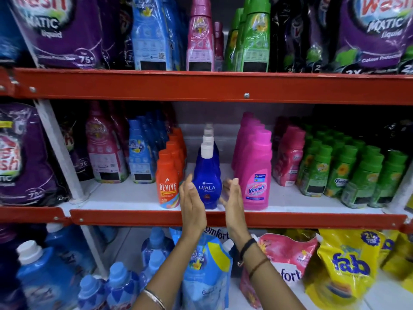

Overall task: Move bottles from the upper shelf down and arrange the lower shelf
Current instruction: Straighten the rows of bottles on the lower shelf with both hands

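Observation:
A dark blue Ujala bottle (207, 175) with a white cap stands at the front of a row on the middle shelf (312, 219). My left hand (191, 204) is flat and open just left of it. My right hand (232, 202) is open just right of it. Neither hand grips the bottle; whether the fingers touch it is unclear. Orange Revive bottles (168, 182) line up on the left and pink Vanish bottles (256, 175) on the right. On the upper shelf (201, 86) stand blue (152, 32), pink (200, 34) and green bottles (254, 34).
Purple detergent pouches (60, 30) fill the upper shelf's ends. Green Comfort bottles (348, 171) and small pink bottles (288, 157) crowd the middle shelf's right; blue and pink refill bottles stand at its left. Below are blue bottles (44, 276), Comfort pouches (207, 271) and yellow Fab pouches (348, 265).

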`<state>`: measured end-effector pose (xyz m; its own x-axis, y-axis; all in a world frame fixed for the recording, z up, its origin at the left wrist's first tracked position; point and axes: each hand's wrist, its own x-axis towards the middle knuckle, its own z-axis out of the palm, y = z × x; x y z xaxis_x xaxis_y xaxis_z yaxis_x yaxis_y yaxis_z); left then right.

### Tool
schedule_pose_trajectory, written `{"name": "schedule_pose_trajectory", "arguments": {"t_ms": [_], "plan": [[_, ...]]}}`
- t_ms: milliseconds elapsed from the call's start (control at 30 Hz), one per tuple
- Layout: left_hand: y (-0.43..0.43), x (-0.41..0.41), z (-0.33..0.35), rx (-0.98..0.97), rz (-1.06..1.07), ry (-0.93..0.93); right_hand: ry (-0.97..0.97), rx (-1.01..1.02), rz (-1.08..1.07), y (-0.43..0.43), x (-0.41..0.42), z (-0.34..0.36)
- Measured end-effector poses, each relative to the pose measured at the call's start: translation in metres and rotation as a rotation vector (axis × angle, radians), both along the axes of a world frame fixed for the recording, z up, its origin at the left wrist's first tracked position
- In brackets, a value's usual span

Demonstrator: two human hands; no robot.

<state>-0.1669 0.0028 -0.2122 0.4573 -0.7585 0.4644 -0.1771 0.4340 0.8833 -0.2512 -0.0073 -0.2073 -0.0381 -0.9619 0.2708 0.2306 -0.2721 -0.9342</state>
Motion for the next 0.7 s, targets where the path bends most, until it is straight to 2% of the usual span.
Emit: {"name": "schedule_pose_trajectory", "arguments": {"t_ms": [100,200,500,633,700], "plan": [[-0.005,0.007,0.0,0.048,-0.097,0.124,-0.056,0.034,-0.016,-0.005,0.002,0.0],[-0.012,0.015,-0.007,0.063,-0.159,0.173,-0.036,0.029,-0.054,-0.008,0.005,-0.004],[-0.018,0.023,-0.011,0.065,-0.221,0.164,0.004,0.023,-0.104,-0.005,0.006,-0.002],[0.007,0.019,-0.005,-0.106,-0.1,0.02,0.084,-0.123,-0.309,0.011,0.017,-0.006],[0.02,0.023,-0.004,-0.208,-0.05,0.021,0.064,-0.22,-0.326,0.022,0.028,-0.011]]}}
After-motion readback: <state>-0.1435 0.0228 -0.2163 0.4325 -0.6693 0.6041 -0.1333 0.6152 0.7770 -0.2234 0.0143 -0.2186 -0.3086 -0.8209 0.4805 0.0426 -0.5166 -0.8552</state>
